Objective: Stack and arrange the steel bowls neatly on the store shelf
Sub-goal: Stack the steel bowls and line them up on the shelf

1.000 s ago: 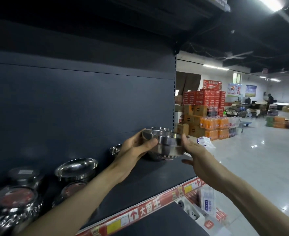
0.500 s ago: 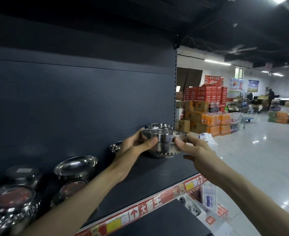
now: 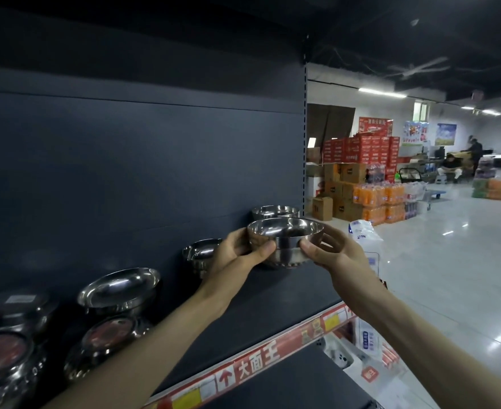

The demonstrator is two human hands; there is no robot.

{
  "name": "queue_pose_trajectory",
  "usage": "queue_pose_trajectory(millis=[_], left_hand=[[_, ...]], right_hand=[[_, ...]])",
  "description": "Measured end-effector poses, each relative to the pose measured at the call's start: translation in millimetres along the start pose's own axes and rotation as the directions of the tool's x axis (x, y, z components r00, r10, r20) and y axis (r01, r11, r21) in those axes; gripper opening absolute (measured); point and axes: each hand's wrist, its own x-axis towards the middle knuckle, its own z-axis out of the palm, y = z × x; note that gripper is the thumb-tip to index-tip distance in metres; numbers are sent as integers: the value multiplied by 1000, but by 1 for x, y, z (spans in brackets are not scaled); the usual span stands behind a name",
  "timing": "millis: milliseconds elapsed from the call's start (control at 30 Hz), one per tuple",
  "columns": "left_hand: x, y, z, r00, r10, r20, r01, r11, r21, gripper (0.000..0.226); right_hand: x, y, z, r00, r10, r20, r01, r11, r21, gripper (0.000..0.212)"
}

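Note:
A shiny steel bowl (image 3: 284, 236) is held upright between both hands, with its foot at the surface of the dark shelf (image 3: 243, 317). My left hand (image 3: 239, 255) grips its left side and my right hand (image 3: 336, 255) grips its right side. Behind it, at the shelf's far right end, stands another steel bowl (image 3: 274, 212). A smaller bowl (image 3: 200, 253) sits just left of my left hand, partly hidden by it. Further left are a wide bowl (image 3: 119, 290) on a stack and several lidded steel containers (image 3: 4, 358).
The shelf's front edge carries a red price strip (image 3: 243, 370). A white packet (image 3: 362, 236) hangs past the shelf end on the right. Beyond lie a glossy floor, stacked cartons and orange drink packs (image 3: 370, 196), and people in the far background.
Both hands have lowered the bowl slightly and levelled it upright near the shelf surface. The right hand closed in from beside the bowl onto its right side.

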Motion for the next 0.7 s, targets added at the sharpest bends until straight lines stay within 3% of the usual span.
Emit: queue_pose_trajectory(millis=[167, 300, 433, 600, 700], left_hand=[[19, -7, 2, 998, 51, -45, -45, 991, 129, 34], [36, -3, 6, 994, 94, -52, -88, 990, 109, 28], [60, 10, 13, 993, 94, -70, -90, 994, 65, 23], [99, 21, 18, 995, -16, -99, 3, 992, -126, 26], [116, 22, 19, 996, -26, -84, 17, 993, -116, 33]], right_hand=[[21, 6, -2, 999, -39, -32, 36, 995, -96, 31], [44, 9, -3, 998, -59, -30, 53, 986, -156, 50], [70, 5, 0, 992, -41, -118, 39, 999, -23, 78], [105, -2, -1, 989, -78, -128, 71, 996, -55, 57], [119, -4, -4, 994, -57, -94, 43, 989, -141, 25]])
